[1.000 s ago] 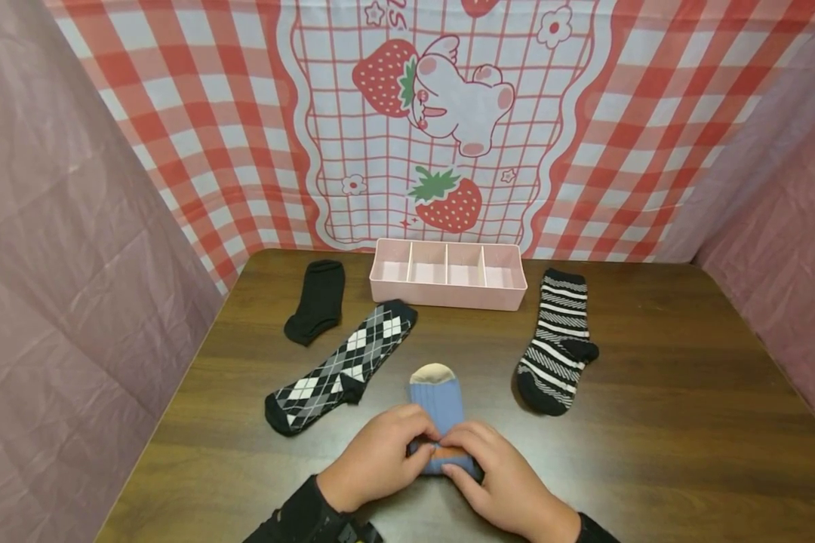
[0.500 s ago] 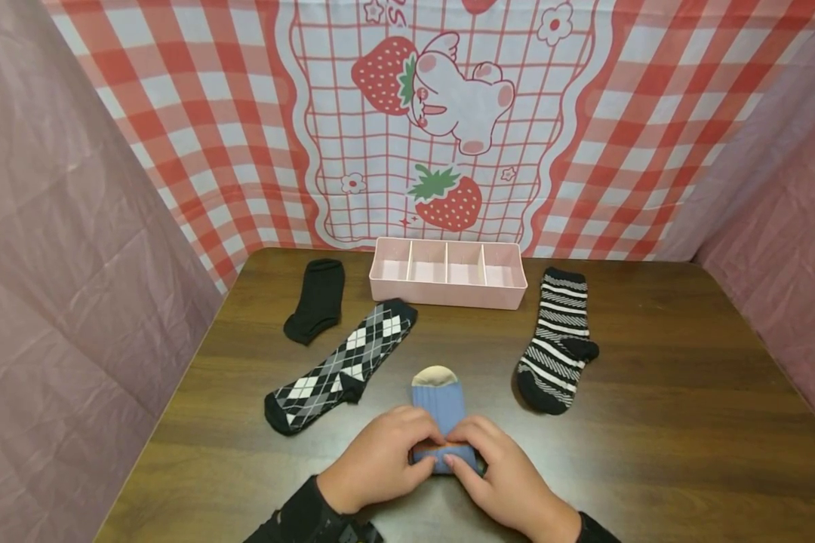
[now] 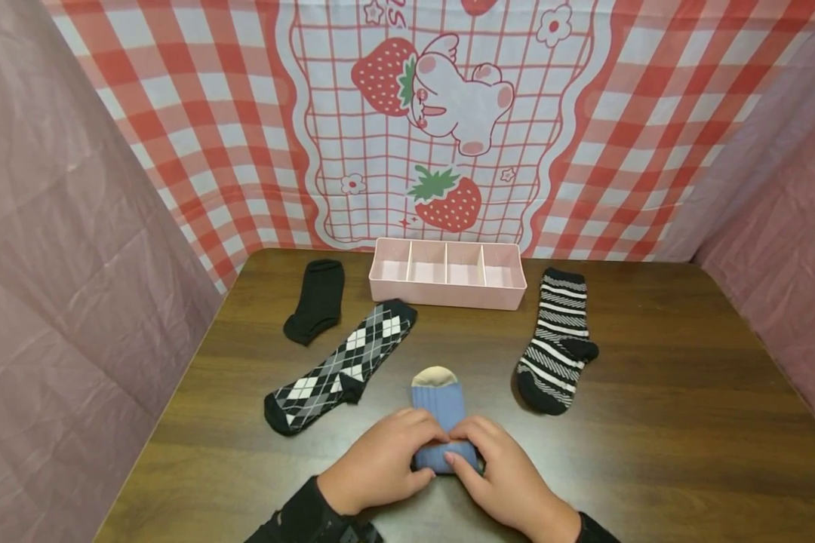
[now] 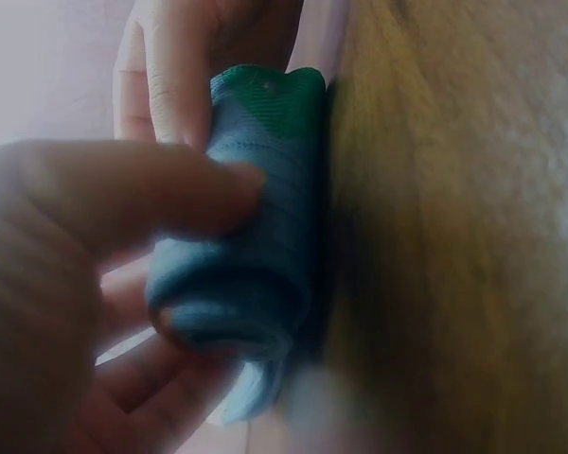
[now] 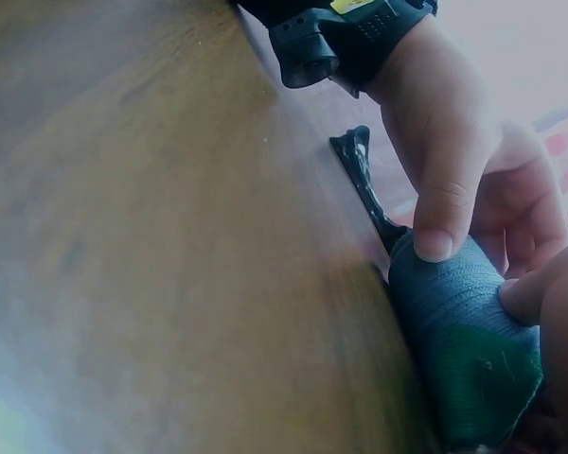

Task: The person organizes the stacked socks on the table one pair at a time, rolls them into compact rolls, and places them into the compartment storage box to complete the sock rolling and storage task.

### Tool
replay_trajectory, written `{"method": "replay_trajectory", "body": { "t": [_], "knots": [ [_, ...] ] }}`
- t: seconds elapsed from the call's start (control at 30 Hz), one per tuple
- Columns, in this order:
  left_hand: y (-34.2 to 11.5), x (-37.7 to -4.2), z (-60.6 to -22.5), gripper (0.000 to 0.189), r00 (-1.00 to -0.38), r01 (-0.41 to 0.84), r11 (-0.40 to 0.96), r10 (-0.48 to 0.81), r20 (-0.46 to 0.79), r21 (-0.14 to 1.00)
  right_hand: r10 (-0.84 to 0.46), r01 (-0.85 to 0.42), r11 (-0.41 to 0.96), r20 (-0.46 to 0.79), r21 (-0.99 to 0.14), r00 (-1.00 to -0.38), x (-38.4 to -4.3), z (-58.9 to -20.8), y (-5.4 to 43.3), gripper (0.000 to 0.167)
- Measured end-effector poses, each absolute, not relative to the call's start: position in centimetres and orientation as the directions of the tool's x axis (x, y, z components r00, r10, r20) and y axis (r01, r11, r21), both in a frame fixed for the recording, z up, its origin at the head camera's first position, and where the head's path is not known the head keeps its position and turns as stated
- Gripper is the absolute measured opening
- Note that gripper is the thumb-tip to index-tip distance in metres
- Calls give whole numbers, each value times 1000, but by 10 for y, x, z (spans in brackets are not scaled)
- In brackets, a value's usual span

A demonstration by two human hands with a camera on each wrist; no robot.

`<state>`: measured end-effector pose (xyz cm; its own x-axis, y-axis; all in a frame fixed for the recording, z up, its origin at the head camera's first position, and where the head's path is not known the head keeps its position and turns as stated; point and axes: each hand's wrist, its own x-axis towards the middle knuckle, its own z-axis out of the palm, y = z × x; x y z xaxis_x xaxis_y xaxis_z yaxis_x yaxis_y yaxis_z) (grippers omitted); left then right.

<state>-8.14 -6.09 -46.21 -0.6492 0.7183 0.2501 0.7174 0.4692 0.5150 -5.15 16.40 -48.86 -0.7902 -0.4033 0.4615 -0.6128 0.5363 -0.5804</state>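
A blue sock with a cream opening lies partly rolled up near the table's front, its flat end pointing away from me. My left hand grips the left end of the roll, thumb on the near side and fingers over the far side. On the right end, my right hand holds it the same way. The left wrist view shows the coiled layers of the rolled sock and a green patch. In the right wrist view both thumbs touch the rolled sock.
A pink box with several compartments stands at the table's back. To the left lie a black ankle sock and an argyle sock. A striped black-and-white sock lies to the right. A checked cloth hangs behind.
The roll has turned a little under my fingers, and less of its orange patch shows. My left thumb has shifted slightly toward the near side. The other socks and the box have stayed put.
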Motion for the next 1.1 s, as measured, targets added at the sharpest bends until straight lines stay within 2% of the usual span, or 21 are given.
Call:
{"method": "replay_trajectory", "body": {
  "t": [0.23, 0.37, 0.53, 0.9, 1.1],
  "knots": [
    [-61, -81, -463, 31, -681, 677, 499, 704, 202, 541, -390, -576, 567, 424, -589, -817, -52, -490, 165, 28],
    [-62, -82, -463, 28, -690, 660, 512, 702, 174, 551, -396, -559, 583, 394, -589, -829, -52, -490, 167, 42],
    [-63, -82, -463, 24, -696, 649, 514, 699, 164, 561, -423, -595, 586, 418, -550, -804, -53, -490, 167, 56],
    [-61, -82, -462, 20, -744, 580, 559, 660, 105, 592, -440, -630, 566, 451, -532, -776, -54, -492, 166, 57],
    [-60, -83, -463, 15, -749, 584, 559, 650, 127, 588, -460, -646, 556, 454, -522, -763, -54, -493, 166, 55]
  ]
}}
